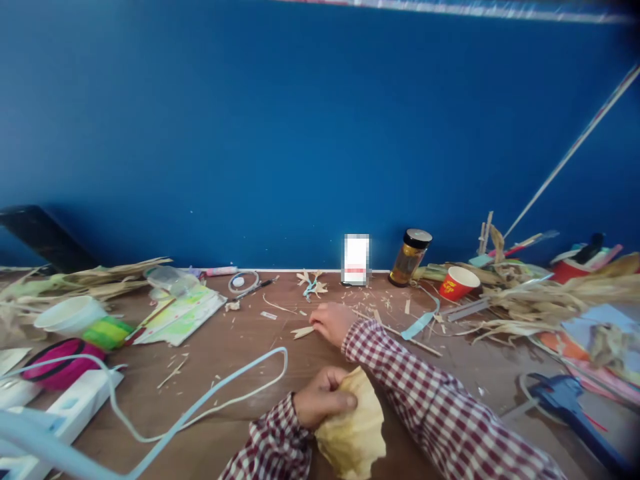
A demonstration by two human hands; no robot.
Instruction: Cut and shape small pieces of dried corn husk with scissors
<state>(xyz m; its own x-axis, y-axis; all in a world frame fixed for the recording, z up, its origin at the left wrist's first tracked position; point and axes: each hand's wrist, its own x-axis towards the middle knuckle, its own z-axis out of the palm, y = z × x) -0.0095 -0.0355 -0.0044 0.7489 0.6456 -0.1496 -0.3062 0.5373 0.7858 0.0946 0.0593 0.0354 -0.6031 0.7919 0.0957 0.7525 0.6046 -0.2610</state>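
Note:
My left hand (325, 398) is closed on a pale yellow, fan-shaped piece of corn husk (354, 430), with the thumb pressed on its upper left edge. Farther out on the brown table, my right hand (332, 322) has its fingers curled down together. A small pointed husk scrap (301, 332) sticks out from its fingertips, which hide the scrap's other end. Just beyond lies a small husk figure tied with light blue (311, 287). Thin husk shreds and a thin stick (420, 344) lie to the right of that hand, beside a light blue strip (420, 326).
A jar with amber liquid (411, 257) and a red paper cup (459, 283) stand near the blue wall. Dry husks (530, 300) pile up at right, above a blue glue gun (575, 407). At left are a white power strip (93, 403), a looping cable (220, 390) and a white bowl (71, 315).

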